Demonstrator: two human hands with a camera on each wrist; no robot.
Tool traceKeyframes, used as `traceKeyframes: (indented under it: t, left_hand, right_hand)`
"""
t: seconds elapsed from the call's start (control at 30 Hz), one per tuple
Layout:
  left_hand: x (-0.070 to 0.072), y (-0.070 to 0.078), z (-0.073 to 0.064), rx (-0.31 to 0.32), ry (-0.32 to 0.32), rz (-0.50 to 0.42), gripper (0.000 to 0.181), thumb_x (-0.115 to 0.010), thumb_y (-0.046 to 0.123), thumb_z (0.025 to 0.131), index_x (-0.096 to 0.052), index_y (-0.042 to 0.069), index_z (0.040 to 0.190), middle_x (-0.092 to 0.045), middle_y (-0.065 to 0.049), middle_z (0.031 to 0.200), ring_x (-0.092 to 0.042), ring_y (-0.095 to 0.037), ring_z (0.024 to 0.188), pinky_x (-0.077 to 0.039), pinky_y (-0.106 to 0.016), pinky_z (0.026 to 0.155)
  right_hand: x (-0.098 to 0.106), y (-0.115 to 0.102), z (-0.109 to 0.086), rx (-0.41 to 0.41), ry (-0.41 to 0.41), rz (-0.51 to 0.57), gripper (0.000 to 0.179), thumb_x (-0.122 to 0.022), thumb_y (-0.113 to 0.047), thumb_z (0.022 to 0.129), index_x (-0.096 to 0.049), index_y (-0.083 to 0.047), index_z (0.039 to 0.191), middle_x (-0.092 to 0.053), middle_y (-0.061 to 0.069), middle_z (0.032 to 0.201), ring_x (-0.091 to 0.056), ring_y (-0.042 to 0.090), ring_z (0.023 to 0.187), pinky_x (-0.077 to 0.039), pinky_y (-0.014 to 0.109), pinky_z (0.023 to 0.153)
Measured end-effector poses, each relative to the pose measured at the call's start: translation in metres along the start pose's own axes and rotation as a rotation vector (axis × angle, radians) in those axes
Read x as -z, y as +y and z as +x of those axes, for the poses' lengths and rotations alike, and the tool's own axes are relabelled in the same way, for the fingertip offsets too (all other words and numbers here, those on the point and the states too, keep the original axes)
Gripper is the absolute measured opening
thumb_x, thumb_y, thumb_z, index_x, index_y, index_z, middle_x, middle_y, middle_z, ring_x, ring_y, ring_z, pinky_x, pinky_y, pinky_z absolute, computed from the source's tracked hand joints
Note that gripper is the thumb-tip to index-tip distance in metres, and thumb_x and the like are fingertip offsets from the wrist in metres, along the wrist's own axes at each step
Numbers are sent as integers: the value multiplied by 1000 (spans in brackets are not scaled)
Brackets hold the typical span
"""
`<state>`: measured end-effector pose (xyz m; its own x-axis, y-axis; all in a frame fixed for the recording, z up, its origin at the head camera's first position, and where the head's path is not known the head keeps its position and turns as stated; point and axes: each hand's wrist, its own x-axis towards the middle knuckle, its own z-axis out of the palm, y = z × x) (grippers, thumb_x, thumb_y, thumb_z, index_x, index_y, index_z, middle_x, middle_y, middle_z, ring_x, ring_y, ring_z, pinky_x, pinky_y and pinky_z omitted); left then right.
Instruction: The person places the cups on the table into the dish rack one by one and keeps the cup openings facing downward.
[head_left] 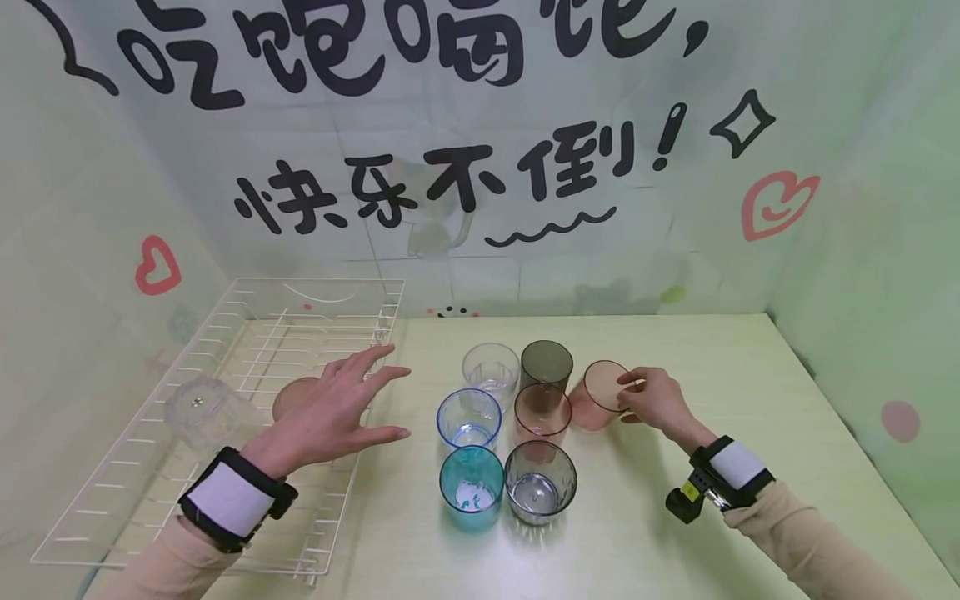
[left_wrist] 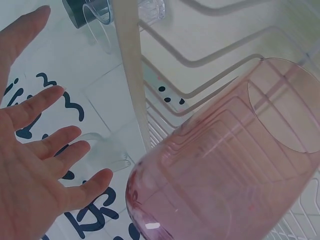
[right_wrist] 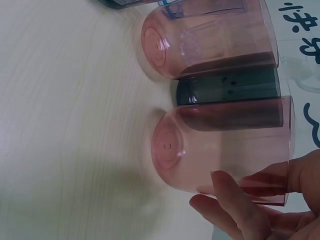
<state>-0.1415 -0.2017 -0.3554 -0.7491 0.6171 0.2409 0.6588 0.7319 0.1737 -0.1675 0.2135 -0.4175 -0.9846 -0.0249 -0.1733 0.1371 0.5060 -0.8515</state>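
Observation:
My right hand [head_left: 660, 404] pinches the rim of a pink tumbler [head_left: 592, 404] at the right of a cluster of tumblers on the table. In the right wrist view that pink tumbler [right_wrist: 220, 150] stands with its base at the tabletop, fingers along its outer side. My left hand [head_left: 333, 408] is spread open above the white wire rack [head_left: 341, 500], holding nothing. Partly behind it in the head view, another pink tumbler [head_left: 291, 396] sits in the rack; the left wrist view shows this pink tumbler [left_wrist: 225, 160] large and tilted, apart from the fingers.
A clear tumbler [head_left: 206, 408] lies bottom-up at the rack's left. Clustered mid-table are a clear tumbler [head_left: 491, 371], a dark tumbler [head_left: 547, 364], a blue-rimmed tumbler [head_left: 468, 421], a pink tumbler [head_left: 543, 417], a teal tumbler [head_left: 472, 492] and a grey tumbler [head_left: 540, 487]. Printed curtains surround the table.

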Motion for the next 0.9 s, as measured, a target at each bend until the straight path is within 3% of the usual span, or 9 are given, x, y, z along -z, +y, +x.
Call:
traceKeyframes:
  t: [0.27, 0.4, 0.53, 0.9]
  left_hand:
    - [1, 1, -2, 6, -1, -7, 69, -75, 48, 76, -54, 9, 128, -37, -21, 141, -36, -36, 129, -29, -55, 97]
    - [1, 1, -2, 13, -7, -8, 69, -75, 48, 76, -54, 8, 128, -37, -21, 141, -36, -36, 128, -29, -56, 96]
    - [2, 2, -2, 11, -3, -9, 69, -75, 48, 76, -54, 8, 128, -38, -21, 140, -37, -36, 128, -30, -56, 96]
    - [0, 0, -4, 4, 14, -12, 69, -75, 47, 75, -55, 8, 128, -37, -23, 140, -37, -37, 127, -30, -57, 95]
  right_hand:
    - [0, 1, -1, -10, -17, 37, 27, -48, 10, 85, -49, 19, 110, -58, 32, 96, -64, 18, 63, -53, 34, 60]
    - [0, 1, -2, -12, -22, 28, 26, -47, 11, 86, -49, 19, 111, -57, 34, 98, -65, 23, 68, -53, 34, 60]
    - [1, 1, -3, -12, -22, 20, 25, -48, 12, 87, -49, 19, 111, -57, 34, 98, -66, 27, 71, -53, 34, 59]
    - [4, 6, -3, -1, -5, 26, 25, -48, 14, 85, -50, 19, 109, -58, 31, 93, -65, 22, 67, -53, 34, 59]
